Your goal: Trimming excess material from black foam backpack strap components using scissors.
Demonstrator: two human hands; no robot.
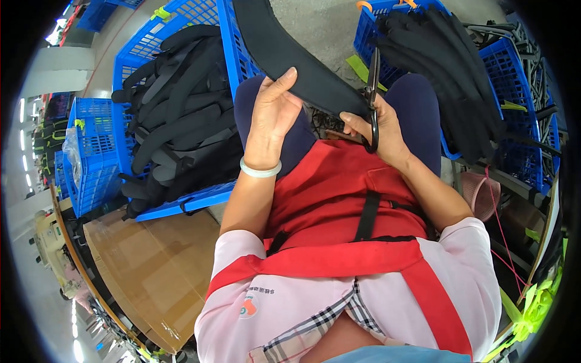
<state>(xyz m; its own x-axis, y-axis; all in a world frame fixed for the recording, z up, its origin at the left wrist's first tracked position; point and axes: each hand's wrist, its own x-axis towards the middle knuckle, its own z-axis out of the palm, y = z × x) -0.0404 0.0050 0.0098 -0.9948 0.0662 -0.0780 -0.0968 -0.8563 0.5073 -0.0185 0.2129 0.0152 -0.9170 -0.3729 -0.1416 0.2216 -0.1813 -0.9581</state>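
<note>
My left hand [272, 118] grips the black padded strap [290, 54] toward twelve o'clock while my right hand [378, 130] clasps scissors [372, 100] whose blades could nick the padding if they drift.

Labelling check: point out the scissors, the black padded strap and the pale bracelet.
scissors [373, 91]: head view, on the blades.
black padded strap [284, 48]: head view, mid-length of the pad.
pale bracelet [260, 171]: head view, band at left wrist.

Your left hand [273, 115] grips black padded strap [290, 54] over lap, thumb on top. Your right hand [380, 134] holds black scissors [373, 97], blades up, touching strap edge. Blue crate [181, 121] at your left full of black straps; second blue crate [514, 91] at right. Red apron [339, 199] below hands.
</note>
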